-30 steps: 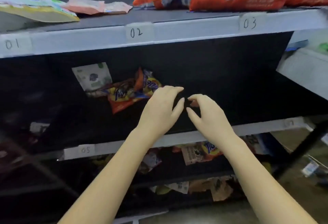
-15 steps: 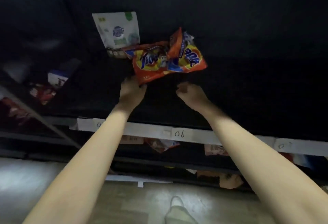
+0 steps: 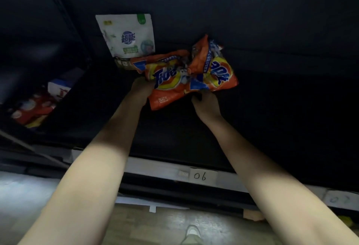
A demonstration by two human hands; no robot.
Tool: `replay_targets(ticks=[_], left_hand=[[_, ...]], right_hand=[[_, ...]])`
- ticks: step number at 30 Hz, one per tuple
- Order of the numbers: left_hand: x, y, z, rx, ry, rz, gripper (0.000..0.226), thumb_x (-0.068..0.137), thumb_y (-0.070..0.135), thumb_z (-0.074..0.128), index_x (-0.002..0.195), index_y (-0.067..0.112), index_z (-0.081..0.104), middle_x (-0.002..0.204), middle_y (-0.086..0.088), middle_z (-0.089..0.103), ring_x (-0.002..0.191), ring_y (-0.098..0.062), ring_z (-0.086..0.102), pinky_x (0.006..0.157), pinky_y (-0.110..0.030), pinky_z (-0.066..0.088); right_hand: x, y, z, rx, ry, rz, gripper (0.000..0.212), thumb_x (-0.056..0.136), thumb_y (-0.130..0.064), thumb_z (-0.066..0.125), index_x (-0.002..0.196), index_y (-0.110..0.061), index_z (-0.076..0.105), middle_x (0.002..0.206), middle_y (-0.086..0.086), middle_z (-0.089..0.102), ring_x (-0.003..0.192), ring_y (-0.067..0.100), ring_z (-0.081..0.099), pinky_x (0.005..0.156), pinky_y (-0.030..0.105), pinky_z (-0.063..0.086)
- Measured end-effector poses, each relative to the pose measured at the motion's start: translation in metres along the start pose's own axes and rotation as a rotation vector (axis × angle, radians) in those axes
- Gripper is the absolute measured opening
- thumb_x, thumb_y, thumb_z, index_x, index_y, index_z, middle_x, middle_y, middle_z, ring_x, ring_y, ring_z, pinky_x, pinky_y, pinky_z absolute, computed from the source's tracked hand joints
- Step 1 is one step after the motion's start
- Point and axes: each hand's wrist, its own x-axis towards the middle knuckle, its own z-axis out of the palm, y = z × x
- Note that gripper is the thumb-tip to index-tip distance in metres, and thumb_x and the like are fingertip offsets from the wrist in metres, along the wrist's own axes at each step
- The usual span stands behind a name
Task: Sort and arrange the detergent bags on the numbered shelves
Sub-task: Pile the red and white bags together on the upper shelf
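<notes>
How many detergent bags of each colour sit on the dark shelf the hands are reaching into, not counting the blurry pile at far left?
Orange Tide bags: 2, the near one and the crumpled one, with the left hand and right hand at their front edges.
White bag with green trim: 1
Total: 3

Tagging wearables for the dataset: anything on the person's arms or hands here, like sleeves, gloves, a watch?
Nothing visible. Both forearms are bare up to the frame edge, with no sleeves or cuffs showing. The left hand and right hand show no gloves, and no watch, bands or markings at the wrists. Fingers are partly hidden, so rings cannot be ruled out.
</notes>
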Motion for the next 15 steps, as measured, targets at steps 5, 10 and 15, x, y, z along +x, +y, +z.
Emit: replay_targets(ticks=[5, 10, 15], left_hand=[[-0.037, -0.021, -0.013, -0.068, -0.081, 0.033, 0.031, 0.098, 0.022, 0.050, 0.127, 0.011, 0.053, 0.126, -0.011, 0.058, 0.110, -0.026, 0.058, 0.094, -0.039, 0.048], [-0.086, -0.047, -0.039, -0.126, -0.163, 0.043, 0.026, 0.097, 0.020, 0.052, 0.122, 0.018, 0.053, 0.114, -0.004, 0.062, 0.102, -0.020, 0.060, 0.092, -0.039, 0.048], [-0.114, -0.072, -0.061, -0.179, -0.166, -0.017, 0.020, 0.093, 0.023, 0.058, 0.113, 0.024, 0.056, 0.109, -0.002, 0.066, 0.102, -0.020, 0.063, 0.095, -0.042, 0.047]], right_hand=[[-0.004, 0.004, -0.002, 0.121, 0.046, 0.069, 0.021, 0.096, -0.018, 0.046, 0.106, -0.003, 0.058, 0.097, 0.005, 0.059, 0.085, 0.013, 0.055, 0.053, 0.009, 0.033], [-0.013, 0.008, 0.008, -0.049, 0.057, 0.085, 0.038, 0.093, -0.032, 0.052, 0.119, -0.005, 0.058, 0.123, 0.012, 0.056, 0.119, 0.031, 0.045, 0.092, 0.028, 0.031], [-0.038, -0.002, 0.007, -0.233, -0.061, 0.045, 0.048, 0.088, -0.050, 0.054, 0.106, -0.006, 0.063, 0.108, 0.013, 0.065, 0.107, 0.031, 0.056, 0.096, 0.040, 0.040]])
